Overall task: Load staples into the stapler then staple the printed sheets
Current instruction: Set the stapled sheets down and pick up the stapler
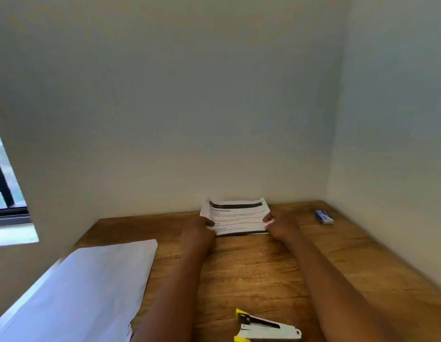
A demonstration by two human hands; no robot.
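Both hands' fingers (209, 222) grasping printed sheets (236, 217); stapler (266, 327), staple box (323, 216) apart.

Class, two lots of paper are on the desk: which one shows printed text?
The printed sheets held upright against the far wall by both hands; the paper stack at the near left looks blank.

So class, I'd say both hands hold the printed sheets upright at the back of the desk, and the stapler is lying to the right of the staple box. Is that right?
Not quite. In the head view the stapler lies near the front edge, while the staple box sits far back on the right. The rest holds: the left hand and right hand hold the printed sheets upright at the back of the desk.
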